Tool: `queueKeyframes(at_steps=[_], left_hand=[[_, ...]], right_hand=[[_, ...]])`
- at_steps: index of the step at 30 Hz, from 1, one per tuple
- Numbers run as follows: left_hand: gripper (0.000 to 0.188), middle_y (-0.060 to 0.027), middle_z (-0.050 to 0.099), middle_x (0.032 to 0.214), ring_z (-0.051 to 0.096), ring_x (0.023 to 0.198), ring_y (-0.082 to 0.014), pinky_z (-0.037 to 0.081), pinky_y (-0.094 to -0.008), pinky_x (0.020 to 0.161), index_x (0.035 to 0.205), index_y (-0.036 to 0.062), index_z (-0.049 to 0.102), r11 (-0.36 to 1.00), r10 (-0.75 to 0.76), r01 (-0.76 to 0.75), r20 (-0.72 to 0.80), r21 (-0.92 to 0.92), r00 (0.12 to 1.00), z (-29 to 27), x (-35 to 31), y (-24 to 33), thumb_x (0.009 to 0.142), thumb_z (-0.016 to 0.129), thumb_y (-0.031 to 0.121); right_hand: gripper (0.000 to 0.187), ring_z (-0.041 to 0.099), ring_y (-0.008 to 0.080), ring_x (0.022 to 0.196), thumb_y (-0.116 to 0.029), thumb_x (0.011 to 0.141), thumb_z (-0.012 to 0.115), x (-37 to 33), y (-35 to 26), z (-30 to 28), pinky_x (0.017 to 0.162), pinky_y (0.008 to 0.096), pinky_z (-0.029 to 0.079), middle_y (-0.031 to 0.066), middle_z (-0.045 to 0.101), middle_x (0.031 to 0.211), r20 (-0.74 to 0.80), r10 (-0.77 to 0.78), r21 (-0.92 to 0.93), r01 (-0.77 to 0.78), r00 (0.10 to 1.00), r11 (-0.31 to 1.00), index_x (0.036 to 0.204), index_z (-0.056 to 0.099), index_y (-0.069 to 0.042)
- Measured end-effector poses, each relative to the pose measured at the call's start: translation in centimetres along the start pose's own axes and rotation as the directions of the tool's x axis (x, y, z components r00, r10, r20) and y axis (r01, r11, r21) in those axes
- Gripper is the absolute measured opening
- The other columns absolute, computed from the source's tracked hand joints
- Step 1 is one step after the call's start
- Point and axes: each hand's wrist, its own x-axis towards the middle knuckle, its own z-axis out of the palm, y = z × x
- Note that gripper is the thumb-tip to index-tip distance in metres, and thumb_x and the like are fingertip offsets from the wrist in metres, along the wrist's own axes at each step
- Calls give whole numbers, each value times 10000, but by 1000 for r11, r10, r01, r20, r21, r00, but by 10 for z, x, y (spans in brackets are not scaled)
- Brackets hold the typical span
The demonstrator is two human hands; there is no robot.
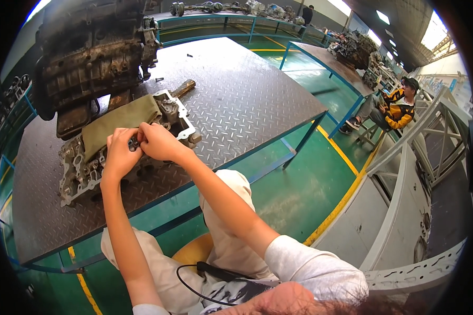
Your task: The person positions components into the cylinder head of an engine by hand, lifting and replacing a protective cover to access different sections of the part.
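A metal cylinder head [74,176] lies on the steel-topped table in front of me, with a folded olive-green cloth [122,119] spread across its upper side. Over its near edge my left hand [122,152] and my right hand [160,142] meet. Between their fingertips shows a small round metal part [133,143], too small and covered to name exactly. The left hand's fingers curl closed around it from the left. Bent and pinched together, the right hand's fingers close in at its other side; their tips are partly hidden.
A large dark engine block [92,52] stands behind the cylinder head. A worn tool handle [183,88] and a small bolt [159,79] lie on the diamond-plate table [247,100]. Another table [326,58] bears engine parts at right. A person [399,105] sits beside it.
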Motion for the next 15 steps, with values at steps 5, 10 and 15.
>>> queueKeyframes(at_steps=[5, 10, 15], left_hand=[[370, -93, 621, 1071, 530, 1105, -272, 326, -385, 991, 1092, 58, 626, 1000, 2, -2, 7, 18, 1000, 3, 3, 0, 742, 701, 150], [403, -89, 620, 1072, 524, 1111, -273, 328, -377, 983, 1111, 42, 608, 996, -55, 51, 50, 69, 997, 4, 5, 1, 731, 712, 130], [415, -97, 618, 1058, 520, 1093, -287, 353, -379, 957, 1095, 36, 605, 993, -34, 32, 14, 117, 999, 3, 8, 7, 696, 712, 76]], right_hand=[[87, 590, 359, 844, -44, 773, 558, 0, -2, 3, 751, 422, 483, 165, 634, 817, -51, 13, -81, -17, 999, 997, 845, 576, 1], [114, 622, 410, 808, -84, 777, 566, 18, -4, -1, 748, 473, 497, 236, 645, 792, 70, 49, -163, -37, 996, 986, 779, 604, 23], [118, 632, 396, 768, -106, 756, 594, 25, -3, -16, 732, 462, 506, 208, 654, 769, 135, 37, -275, 2, 990, 962, 777, 612, 8]])
